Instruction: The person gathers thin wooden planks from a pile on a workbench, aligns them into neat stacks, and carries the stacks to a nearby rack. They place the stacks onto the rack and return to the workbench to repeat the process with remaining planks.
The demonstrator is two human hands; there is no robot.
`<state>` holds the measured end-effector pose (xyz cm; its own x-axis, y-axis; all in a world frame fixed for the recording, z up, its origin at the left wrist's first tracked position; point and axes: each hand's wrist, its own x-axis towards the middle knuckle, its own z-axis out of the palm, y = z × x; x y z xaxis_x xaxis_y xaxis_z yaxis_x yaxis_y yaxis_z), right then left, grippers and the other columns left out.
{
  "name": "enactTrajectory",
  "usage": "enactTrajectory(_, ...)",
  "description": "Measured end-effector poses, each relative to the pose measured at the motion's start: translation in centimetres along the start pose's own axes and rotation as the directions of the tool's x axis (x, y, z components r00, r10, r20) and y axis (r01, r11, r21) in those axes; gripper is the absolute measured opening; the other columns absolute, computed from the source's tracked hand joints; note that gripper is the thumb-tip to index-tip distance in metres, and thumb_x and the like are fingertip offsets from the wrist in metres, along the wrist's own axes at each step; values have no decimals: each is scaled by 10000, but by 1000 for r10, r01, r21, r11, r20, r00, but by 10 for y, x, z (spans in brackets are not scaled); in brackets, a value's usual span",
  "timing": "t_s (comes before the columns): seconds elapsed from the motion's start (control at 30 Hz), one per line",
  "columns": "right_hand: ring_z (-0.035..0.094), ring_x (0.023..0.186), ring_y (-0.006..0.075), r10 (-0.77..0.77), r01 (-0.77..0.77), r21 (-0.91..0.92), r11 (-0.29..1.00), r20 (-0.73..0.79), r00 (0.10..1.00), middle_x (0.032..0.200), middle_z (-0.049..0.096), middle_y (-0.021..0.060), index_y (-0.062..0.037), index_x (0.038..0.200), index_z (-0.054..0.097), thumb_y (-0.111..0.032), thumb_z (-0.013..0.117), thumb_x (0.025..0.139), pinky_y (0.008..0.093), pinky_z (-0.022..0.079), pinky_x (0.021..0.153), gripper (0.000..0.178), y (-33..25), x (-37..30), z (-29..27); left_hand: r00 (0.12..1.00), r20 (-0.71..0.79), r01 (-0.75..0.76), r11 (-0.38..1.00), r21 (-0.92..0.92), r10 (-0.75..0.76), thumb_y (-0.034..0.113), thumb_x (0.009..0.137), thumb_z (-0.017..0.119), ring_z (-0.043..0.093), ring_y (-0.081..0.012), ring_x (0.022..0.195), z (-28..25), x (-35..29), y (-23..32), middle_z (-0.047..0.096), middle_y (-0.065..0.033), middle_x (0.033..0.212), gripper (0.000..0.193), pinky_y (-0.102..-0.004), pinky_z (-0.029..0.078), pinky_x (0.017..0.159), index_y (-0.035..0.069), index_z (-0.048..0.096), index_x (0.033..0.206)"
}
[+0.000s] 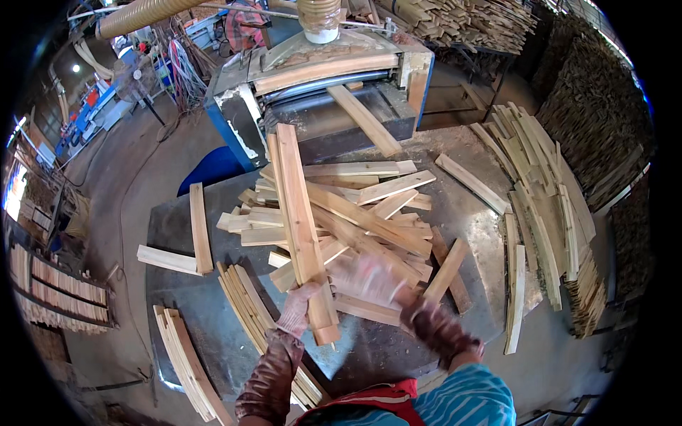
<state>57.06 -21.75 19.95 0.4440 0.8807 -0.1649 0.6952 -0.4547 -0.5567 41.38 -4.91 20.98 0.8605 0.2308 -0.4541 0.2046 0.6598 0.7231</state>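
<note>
Wooden slats lie in a loose, criss-crossed heap (355, 220) on the grey metal bench (170, 234), just in front of a blue planing machine (320, 92) whose outfeed mouth has one slat (364, 119) sticking out at a slant. The left hand (302, 307), in a pale glove with a brown sleeve behind it, has its fingers (307, 292) curled shut around the near end of a small bundle of long slats (302, 227); the bundle runs from the hand away toward the machine, resting over the heap and tilted a little to the left at its far end. The right hand (376, 280) is blurred above the near edge of the heap, and whether its fingers are open or closed on anything cannot be told; its dark glove cuff (437, 330) shows more clearly. To the left of the heap two single slats (192, 238) lie crossed on the bench, and nearer the person two neat fanned stacks of thin strips (249, 312) lie side by side, one of them (186, 358) at the bench's left edge. On the right a long row of stacked slats (547, 206) runs along the bench's far side, with tall woodpiles (604, 113) behind it. A ribbed tan extraction hose (142, 15) arches over the machine.
</note>
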Motion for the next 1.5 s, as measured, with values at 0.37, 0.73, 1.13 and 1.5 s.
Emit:
enactTrajectory(0.37, 625, 1142, 434, 524, -671, -44, 740, -588, 616, 1274, 600, 230, -105, 1413, 413, -355, 637, 867, 520, 503, 956, 641, 123, 147, -163, 882, -396, -245, 966, 79, 256, 105, 770, 752, 711, -351, 844, -166, -192, -32, 681, -216, 993, 598, -475, 637, 726, -86, 487, 1271)
enactTrajectory(0.73, 647, 1070, 448, 484, -616, -40, 787, -579, 656, 1066, 654, 284, -65, 1334, 441, -187, 596, 880, 509, 534, 885, 495, 87, 102, -140, 660, -729, -86, 982, 168, 183, -53, 783, 712, 674, -204, 869, -283, -301, -278, 679, -75, 1022, 529, -357, 599, 719, 33, 562, 1282)
enactTrajectory(1.13, 669, 948, 362, 388, -291, 303, 908, -339, 857, 998, 672, 213, -43, 1283, 473, -264, 622, 885, 420, 556, 765, 479, 43, 31, -63, 728, -627, 305, 689, 657, 276, 193, 821, 752, 657, -302, 1040, -274, -204, -223, 695, -147, 1126, 582, -417, 525, 890, 61, 534, 1344)
enactTrajectory(1.5, 604, 1186, 327, -36, 6, 410, 912, 64, 997, 1365, 545, 227, -54, 1504, 348, -406, 660, 892, 400, 496, 992, 771, -130, -89, 96, 970, -171, -162, 983, 81, 174, 116, 819, 699, 703, -265, 899, -55, -91, -3, 693, -193, 1082, 468, -372, 602, 774, -88, 591, 1225)
